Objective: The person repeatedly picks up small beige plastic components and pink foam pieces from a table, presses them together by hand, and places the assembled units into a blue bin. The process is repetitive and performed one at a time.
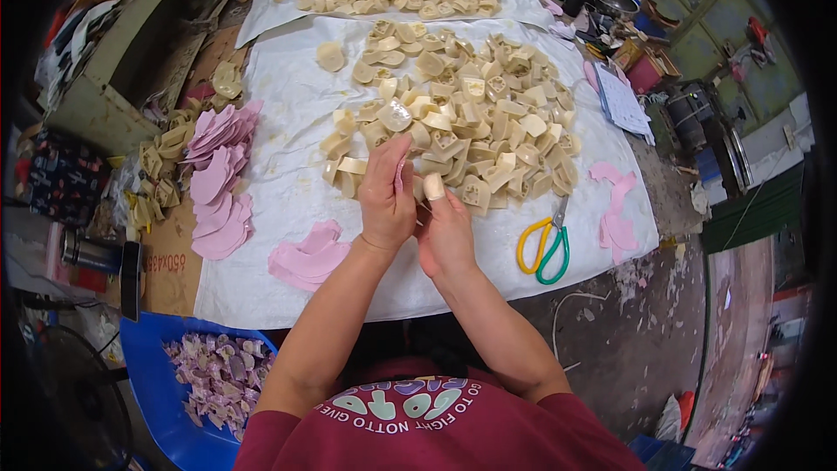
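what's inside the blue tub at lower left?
The blue tub holds a heap of small pale purple wrapped pieces, piled loosely. Whatever lies under the heap, including the tub's bottom, is covered, and the person's left arm hides its right edge.

Head-worn fisheye, close, straight down

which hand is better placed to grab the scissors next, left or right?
Right, probably. The scissors lie on the white sheet to the right of the right hand, nothing between. The left hand sits farther over, pinching a pink piece.
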`<state>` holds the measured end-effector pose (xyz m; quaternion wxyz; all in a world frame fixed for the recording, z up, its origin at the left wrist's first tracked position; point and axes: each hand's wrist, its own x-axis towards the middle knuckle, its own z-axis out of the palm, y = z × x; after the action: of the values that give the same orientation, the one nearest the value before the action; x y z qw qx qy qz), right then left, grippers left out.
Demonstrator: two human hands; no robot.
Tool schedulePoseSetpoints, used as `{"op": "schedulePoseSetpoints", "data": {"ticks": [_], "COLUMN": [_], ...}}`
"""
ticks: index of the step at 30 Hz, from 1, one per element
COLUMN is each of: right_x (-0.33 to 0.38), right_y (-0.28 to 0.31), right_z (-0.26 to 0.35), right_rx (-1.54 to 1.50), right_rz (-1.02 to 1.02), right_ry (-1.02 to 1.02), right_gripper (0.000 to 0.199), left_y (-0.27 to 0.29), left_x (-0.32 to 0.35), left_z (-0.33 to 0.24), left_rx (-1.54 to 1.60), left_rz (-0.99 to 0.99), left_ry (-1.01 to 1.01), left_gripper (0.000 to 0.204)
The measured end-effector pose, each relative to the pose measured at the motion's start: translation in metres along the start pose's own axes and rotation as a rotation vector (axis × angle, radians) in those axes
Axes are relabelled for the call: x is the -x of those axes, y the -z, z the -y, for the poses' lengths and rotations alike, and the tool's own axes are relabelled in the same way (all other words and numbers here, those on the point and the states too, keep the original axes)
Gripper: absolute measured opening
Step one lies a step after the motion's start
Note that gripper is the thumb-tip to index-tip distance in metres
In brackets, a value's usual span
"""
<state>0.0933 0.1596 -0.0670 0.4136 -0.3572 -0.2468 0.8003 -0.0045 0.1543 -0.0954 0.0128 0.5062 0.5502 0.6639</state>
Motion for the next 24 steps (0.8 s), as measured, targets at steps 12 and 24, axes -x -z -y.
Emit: {"op": "schedulePoseSetpoints", "data": {"ticks": [12, 24], "right_x": [-0.043, 0.046], "right_y": [0.044, -0.011], "right_z": [0.054, -0.009], "right_rx": [1.801, 1.130], "right_rz": [0.068, 0.653], "right_ry": [1.236, 1.000], "right_gripper": [0.046, 0.037], "left_y": [0.056, 0.087], "left_x": [-0.016, 0.016], "left_z": [-0.021, -0.060], "left_rx": [0.863, 1.142], "left_rz": [-0.252, -0.275], "left_ry": [0.874, 1.041], "left_gripper": [0.046, 0.048]}}
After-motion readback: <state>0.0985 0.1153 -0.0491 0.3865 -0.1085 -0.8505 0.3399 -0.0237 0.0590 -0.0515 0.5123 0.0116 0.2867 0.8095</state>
